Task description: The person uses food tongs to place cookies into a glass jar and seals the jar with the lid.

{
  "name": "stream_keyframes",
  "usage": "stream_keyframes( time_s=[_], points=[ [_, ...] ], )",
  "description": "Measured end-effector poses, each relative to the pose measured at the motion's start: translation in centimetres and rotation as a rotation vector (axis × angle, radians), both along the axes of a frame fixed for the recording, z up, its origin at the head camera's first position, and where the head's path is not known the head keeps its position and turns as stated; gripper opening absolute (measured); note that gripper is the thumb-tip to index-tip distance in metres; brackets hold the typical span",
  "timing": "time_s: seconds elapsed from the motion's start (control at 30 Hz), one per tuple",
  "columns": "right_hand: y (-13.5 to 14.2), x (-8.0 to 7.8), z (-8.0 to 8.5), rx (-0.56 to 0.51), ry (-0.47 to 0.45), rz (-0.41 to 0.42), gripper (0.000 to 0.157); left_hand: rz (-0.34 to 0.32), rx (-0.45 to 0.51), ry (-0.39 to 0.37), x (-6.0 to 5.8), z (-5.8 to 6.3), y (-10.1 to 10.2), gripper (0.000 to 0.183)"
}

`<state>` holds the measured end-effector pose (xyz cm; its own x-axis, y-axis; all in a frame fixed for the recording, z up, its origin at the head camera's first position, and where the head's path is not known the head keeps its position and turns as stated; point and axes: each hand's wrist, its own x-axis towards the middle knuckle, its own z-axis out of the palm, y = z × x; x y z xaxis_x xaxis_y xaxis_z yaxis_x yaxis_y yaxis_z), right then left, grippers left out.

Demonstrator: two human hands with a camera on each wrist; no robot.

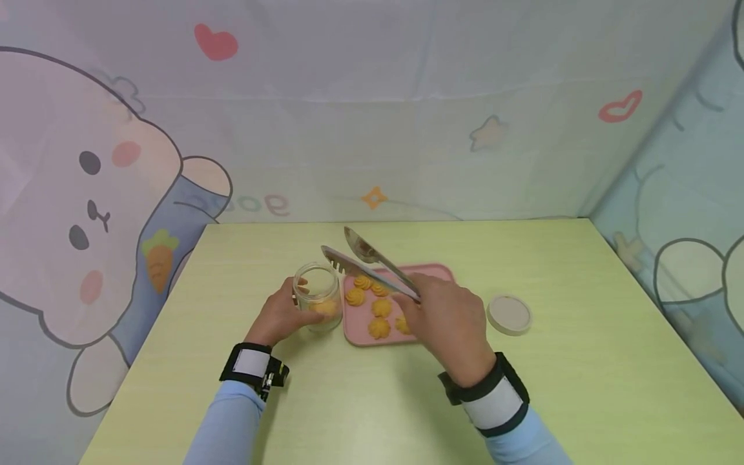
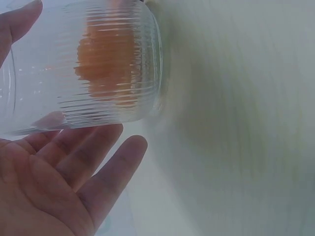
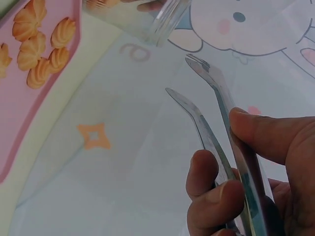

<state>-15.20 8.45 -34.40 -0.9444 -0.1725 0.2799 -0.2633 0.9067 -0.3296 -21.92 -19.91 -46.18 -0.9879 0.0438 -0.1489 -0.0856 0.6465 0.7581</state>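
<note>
My left hand [image 1: 283, 315] holds a clear glass jar [image 1: 307, 272] upright on the table, thumb on one side and fingers on the other. Orange-yellow cookies [image 2: 108, 59] sit in the bottom of the ribbed jar. With my right hand [image 1: 444, 316] I grip metal tongs [image 1: 401, 278], whose spread tips stand above the tray, near the jar. Nothing shows between the tips in the right wrist view, where the thumb and fingers [image 3: 216, 199] wrap the tongs' arms. On a pink tray [image 1: 360, 337] lie several piped cookies [image 1: 379, 328], partly hidden behind my right hand.
A round whitish lid [image 1: 509, 314] lies on the table to the right of the tray. The pale yellow table [image 1: 581, 387] meets a printed cloth backdrop [image 1: 372, 129] at its far edge, with more cloth at both sides.
</note>
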Motion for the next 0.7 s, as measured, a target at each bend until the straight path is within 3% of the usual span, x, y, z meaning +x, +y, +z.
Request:
stream_keyframes(
  time_s=[0.7],
  points=[
    [3.2,0.5,-2.2,-0.017,-0.053,-0.071,0.026,-0.005,0.027,-0.034,0.0,-0.3,0.0,0.087]
  ],
)
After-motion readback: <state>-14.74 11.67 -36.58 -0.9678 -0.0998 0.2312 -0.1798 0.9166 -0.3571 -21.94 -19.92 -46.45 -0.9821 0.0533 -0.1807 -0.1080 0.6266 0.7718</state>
